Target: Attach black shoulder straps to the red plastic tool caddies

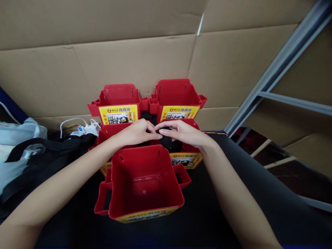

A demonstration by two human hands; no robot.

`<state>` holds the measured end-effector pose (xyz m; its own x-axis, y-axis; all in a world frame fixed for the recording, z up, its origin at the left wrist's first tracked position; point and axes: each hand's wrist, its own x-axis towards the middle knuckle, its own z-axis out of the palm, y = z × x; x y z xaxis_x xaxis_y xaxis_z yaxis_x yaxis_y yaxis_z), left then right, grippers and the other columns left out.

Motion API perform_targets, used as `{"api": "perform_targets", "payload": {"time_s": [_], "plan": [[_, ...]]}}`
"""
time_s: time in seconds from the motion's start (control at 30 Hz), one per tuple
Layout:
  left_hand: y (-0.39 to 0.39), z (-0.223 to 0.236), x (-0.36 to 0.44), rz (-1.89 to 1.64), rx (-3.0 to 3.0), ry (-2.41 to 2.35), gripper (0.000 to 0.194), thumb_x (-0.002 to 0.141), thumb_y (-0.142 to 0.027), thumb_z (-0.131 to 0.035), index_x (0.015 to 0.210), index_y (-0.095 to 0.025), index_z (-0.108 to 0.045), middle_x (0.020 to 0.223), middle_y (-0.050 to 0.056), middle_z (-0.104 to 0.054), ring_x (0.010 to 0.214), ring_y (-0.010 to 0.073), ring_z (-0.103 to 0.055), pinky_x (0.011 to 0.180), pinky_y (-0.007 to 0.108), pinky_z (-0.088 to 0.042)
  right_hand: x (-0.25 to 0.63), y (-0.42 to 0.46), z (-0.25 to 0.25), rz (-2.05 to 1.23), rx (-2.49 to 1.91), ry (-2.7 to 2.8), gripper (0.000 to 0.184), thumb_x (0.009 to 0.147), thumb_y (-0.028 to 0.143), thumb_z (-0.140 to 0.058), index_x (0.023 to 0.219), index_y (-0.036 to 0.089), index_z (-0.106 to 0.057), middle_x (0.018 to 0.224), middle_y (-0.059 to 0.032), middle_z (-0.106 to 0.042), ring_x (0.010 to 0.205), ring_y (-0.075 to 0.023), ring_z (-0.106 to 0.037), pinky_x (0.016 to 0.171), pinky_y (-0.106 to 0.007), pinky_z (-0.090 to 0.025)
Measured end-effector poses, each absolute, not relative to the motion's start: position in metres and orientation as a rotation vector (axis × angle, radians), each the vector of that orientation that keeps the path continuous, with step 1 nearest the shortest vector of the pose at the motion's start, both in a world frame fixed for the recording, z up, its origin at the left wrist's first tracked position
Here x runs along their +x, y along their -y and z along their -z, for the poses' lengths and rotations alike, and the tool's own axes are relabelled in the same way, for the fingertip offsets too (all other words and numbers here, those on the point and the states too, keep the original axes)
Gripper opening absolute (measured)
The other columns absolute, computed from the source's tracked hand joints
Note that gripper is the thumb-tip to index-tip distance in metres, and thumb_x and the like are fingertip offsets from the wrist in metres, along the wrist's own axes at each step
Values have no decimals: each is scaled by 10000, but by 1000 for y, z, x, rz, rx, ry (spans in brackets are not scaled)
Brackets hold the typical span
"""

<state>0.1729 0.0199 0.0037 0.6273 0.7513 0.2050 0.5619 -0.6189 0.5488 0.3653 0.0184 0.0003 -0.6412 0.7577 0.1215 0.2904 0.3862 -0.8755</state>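
Observation:
A red plastic bin (145,186) with a yellow printed label and side loops stands nearest me. Just beyond its back wall my left hand (140,133) and my right hand (183,133) meet, their fingertips close together. Between them is a black strap (168,141), bunched up and partly covered by my fingers. My right thumb and fingers curl round it. The fingers of my left hand are pinched at its left side, where dark material shows beneath them. Below my hands are more red bins, one with its label (186,160) showing under my right hand.
At the back stand a red bin (119,95) on the left and another red bin (177,91) on the right, against a cardboard wall (129,58). White plugs and cables (86,129) and a black bag (52,162) lie left. A metal frame (280,58) rises on the right.

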Motion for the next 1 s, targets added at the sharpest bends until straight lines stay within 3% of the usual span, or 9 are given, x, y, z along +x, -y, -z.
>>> {"api": "perform_targets", "payload": {"time_s": [0.13, 0.2, 0.3, 0.4, 0.53, 0.8, 1.0], "plan": [[0, -3, 170, -700, 2597, -1144, 269, 825, -349, -491, 760, -179, -689, 862, 52, -632, 847, 173, -571, 813, 334, -427, 380, -23, 2, -1461, -634, 2203, 511, 671, 227, -690, 1152, 168, -527, 961, -26, -604, 853, -108, -577, 741, -228, -483], [17, 0, 167, -751, 2690, -1234, 268, 821, -381, -501, 853, -172, -666, 961, 76, -619, 929, 207, -562, 858, 370, -416, 386, -25, 2, -1497, -587, 2204, 495, 667, 211, -691, 1132, 172, -528, 1048, -42, -589, 928, -122, -575, 785, -238, -479], [38, 10, 161, -588, 2749, -1224, 248, 832, -309, -501, 1012, -160, -582, 984, 88, -620, 915, 216, -589, 810, 351, -452, 390, -28, 1, -1369, -765, 2265, 261, 771, 288, -591, 986, 140, -598, 900, -37, -633, 695, -83, -608, 605, -184, -493], [44, 18, 152, -425, 2780, -1223, 216, 853, -188, -436, 1040, -166, -541, 913, 78, -646, 818, 209, -624, 735, 329, -470, 390, -29, 0, -1394, -847, 2328, 303, 790, 332, -571, 1009, 124, -600, 660, -3, -633, 502, -61, -563, 461, -154, -438], [42, 21, 143, -422, 2818, -1133, 203, 866, -209, -423, 1029, -179, -541, 928, 69, -652, 807, 199, -634, 739, 311, -475, 390, -28, 2, -1678, -695, 2342, 491, 767, 325, -603, 1207, 139, -489, 778, -35, -669, 670, -102, -623, 540, -179, -475], [45, 23, 140, -440, 2845, -1127, 226, 887, -266, -397, 1043, -191, -544, 996, 64, -645, 826, 198, -637, 745, 309, -484, 374, -26, 10, -1555, -705, 2441, 239, 836, 325, -497, 909, 120, -594, 766, -52, -671, 654, -118, -626, 522, -197, -453], [46, 23, 142, -452, 2876, -1126, 232, 885, -267, -404, 1048, -190, -550, 994, 66, -652, 838, 202, -637, 734, 299, -489, 366, -28, 13, -1314, -558, 2595, 215, 834, 308, -521, 814, 113, -608, 596, 25, -555, 535, -49, -475, 502, -174, -353]]}}
